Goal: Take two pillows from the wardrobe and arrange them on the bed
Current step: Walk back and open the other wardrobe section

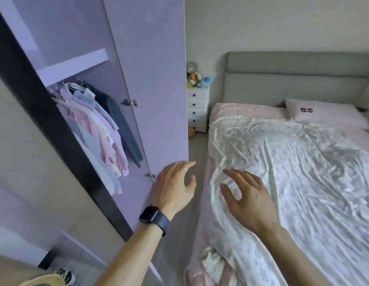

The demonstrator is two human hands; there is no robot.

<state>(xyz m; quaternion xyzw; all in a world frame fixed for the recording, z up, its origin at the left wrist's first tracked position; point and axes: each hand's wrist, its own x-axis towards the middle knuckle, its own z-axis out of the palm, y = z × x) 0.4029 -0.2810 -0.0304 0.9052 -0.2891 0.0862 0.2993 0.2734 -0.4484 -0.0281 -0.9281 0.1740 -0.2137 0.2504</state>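
The lilac wardrobe (82,58) stands open on the left, its door (154,83) swung out toward the bed. Hanging shirts (97,129) fill the rail; no pillow shows inside. One pink pillow (324,115) with a bow mark lies at the bed's head on the right side. The bed (249,110) has a pink sheet and a rumpled white floral cover (303,172). My left hand (175,186), with a dark watch and a ring, reaches at the door's lower edge, fingers apart. My right hand (249,195) hovers over the cover's near left part, empty.
A grey padded headboard (293,79) backs the bed. A white drawer chest (197,108) with soft toys (195,76) on top stands between wardrobe and bed. A narrow strip of floor (197,153) runs between them. A shoe (66,275) lies at the bottom left.
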